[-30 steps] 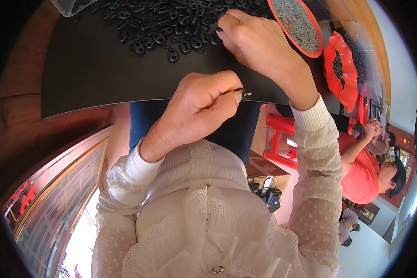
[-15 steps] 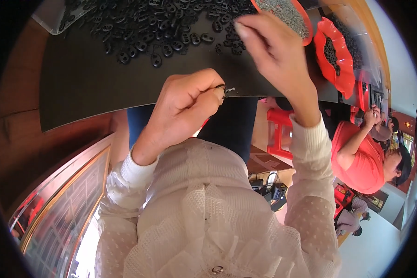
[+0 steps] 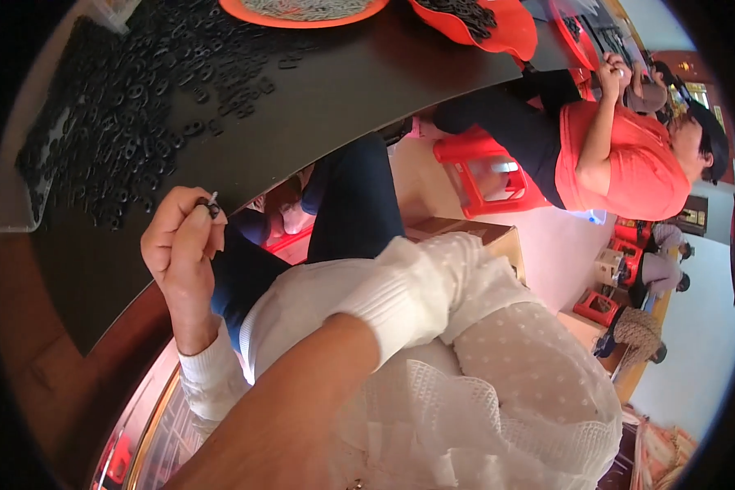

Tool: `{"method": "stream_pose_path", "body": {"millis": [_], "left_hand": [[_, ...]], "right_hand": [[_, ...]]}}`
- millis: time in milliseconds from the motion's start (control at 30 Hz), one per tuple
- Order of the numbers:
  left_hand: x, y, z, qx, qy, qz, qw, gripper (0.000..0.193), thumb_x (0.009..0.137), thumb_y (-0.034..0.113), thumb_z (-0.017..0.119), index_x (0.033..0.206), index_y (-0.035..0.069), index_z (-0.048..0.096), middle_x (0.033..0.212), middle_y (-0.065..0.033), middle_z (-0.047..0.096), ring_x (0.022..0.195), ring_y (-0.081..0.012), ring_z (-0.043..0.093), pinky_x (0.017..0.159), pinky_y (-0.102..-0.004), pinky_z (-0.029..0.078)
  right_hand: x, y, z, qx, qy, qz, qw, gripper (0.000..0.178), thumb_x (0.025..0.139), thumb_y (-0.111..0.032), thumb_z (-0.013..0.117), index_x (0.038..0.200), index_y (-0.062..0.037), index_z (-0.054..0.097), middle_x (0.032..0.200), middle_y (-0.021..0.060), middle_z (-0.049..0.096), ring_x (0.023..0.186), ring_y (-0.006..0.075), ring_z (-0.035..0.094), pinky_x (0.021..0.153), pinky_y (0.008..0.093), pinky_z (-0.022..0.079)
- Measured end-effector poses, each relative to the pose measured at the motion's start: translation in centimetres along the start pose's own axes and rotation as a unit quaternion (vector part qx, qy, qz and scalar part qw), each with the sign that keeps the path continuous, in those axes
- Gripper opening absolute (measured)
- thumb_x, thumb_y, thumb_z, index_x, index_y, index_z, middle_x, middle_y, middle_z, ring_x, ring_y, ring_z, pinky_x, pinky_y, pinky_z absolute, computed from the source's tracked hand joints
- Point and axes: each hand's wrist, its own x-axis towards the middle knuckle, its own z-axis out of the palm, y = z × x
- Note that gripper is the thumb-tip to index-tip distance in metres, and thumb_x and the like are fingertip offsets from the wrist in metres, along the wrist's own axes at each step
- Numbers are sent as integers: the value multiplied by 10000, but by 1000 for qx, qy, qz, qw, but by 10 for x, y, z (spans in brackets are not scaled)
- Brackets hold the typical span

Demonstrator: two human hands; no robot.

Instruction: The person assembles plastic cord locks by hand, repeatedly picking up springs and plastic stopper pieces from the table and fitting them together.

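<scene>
My left hand [image 3: 184, 241] is closed just off the near edge of the black table, pinching a small black cord lock [image 3: 212, 210] between thumb and fingertips. A thin metal spring [image 3: 213, 198] pokes up out of that piece. Of my right arm only the sleeve and forearm [image 3: 302, 400] show. It is bent across my chest toward the lower left, and the hand itself lies beyond the lower edge. A large spread of loose black cord lock pieces [image 3: 139, 90] covers the left of the black table [image 3: 318, 106], nearest to my left hand.
An orange-rimmed dish of metal springs [image 3: 306, 10] stands at the far edge. Right of it sits a wavy red dish [image 3: 498, 37] holding black pieces. A co-worker in a red shirt [image 3: 621, 163] sits to the right, beside a red stool [image 3: 494, 175]. A cardboard box [image 3: 506, 245] stands below.
My right hand has left the table and swung down across my chest, out of view. My left hand still pinches the cord lock with its spring. The whole view has turned toward the right.
</scene>
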Motion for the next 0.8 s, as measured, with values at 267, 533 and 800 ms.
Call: {"method": "stream_pose_path", "body": {"millis": [267, 533, 800], "left_hand": [[5, -7, 5, -16, 11, 10, 1000, 156, 857, 81, 496, 925, -25, 587, 715, -26, 539, 529, -52, 406, 464, -186, 279], [4, -7, 0, 20, 28, 6, 999, 167, 870, 93, 485, 932, -34, 573, 706, -36, 501, 557, -61, 388, 495, -186, 289], [5, -8, 5, 16, 42, 14, 999, 153, 875, 83, 480, 922, -34, 568, 706, -30, 496, 553, -58, 375, 495, -185, 262]], "right_hand": [[-24, -13, -6, 1, 50, 28, 998, 165, 899, -142, 559, 899, 22, 539, 779, 60, 511, 660, 202, 532, 634, 306, 443], [-44, -17, -5, 19, 80, 70, 994, 162, 902, -141, 560, 905, 19, 540, 785, 55, 515, 670, 187, 532, 637, 299, 443], [-48, -25, -8, 24, 92, 109, 989, 159, 905, -140, 561, 910, 17, 540, 790, 49, 520, 680, 171, 531, 640, 293, 443]]}}
